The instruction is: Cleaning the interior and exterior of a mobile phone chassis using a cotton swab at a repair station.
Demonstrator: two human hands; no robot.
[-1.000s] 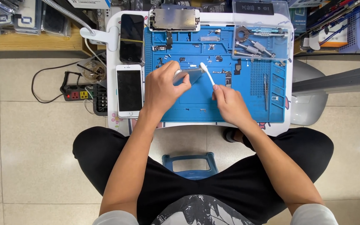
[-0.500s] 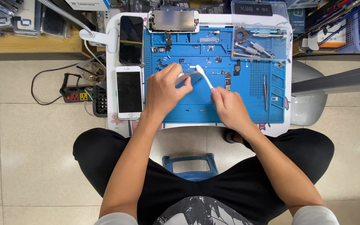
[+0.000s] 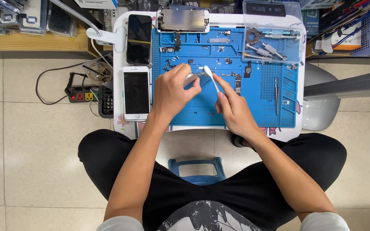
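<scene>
My left hand (image 3: pixel 173 92) grips a small grey phone part (image 3: pixel 195 78) just above the blue work mat (image 3: pixel 202 109). My right hand (image 3: pixel 233 110) pinches a white brush-like tool (image 3: pixel 211 78) whose head touches the top edge of that part. Both hands meet over the middle of the mat. Small screws and parts lie scattered around them on the mat.
A white phone (image 3: pixel 136 92) and a black phone (image 3: pixel 139 33) lie left of the mat. An opened phone frame (image 3: pixel 181 19) sits at the top. Screwdrivers (image 3: pixel 263 50) and tweezers (image 3: pixel 276 95) rest on the right. A power strip (image 3: pixel 81 95) lies on the floor, left.
The right hand has swung the white tool leftward so its head now meets the grey part. The left hand has stayed nearly in place, holding the part.
</scene>
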